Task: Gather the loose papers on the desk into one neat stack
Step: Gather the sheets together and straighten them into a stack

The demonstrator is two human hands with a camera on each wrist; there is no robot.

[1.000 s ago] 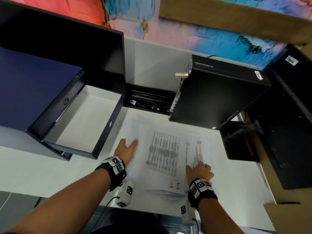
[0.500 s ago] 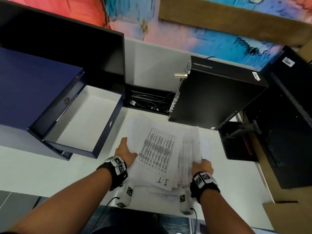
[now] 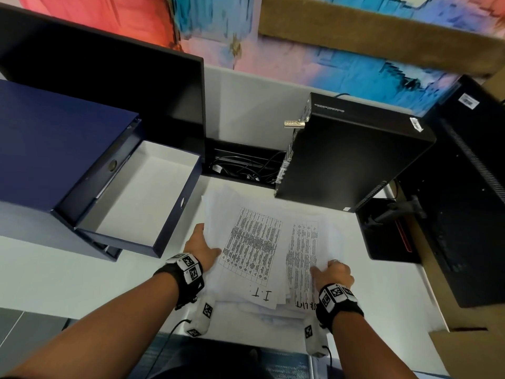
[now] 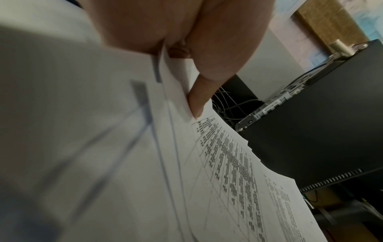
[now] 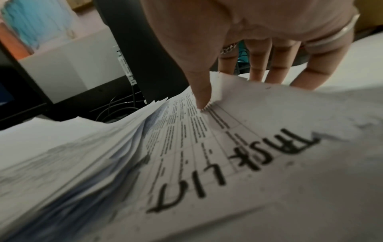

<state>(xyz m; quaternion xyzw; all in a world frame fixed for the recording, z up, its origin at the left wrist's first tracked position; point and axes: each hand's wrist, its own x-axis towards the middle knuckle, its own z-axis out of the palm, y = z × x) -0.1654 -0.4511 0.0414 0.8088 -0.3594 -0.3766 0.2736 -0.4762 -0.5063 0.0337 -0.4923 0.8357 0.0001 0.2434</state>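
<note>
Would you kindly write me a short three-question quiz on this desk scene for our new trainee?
1. True or false: the blue drawer beside the papers stands open.
2. Which hand has its thumb on top of the sheet headed with large handwriting: A) left hand, B) right hand?
3. Fill in: the big handwritten letters on the top gridded sheet read ____.

Key
1. True; its white inside shows.
2. B; the right wrist view shows the thumb on top and the fingers beyond the paper edge.
3. I.T.
</note>
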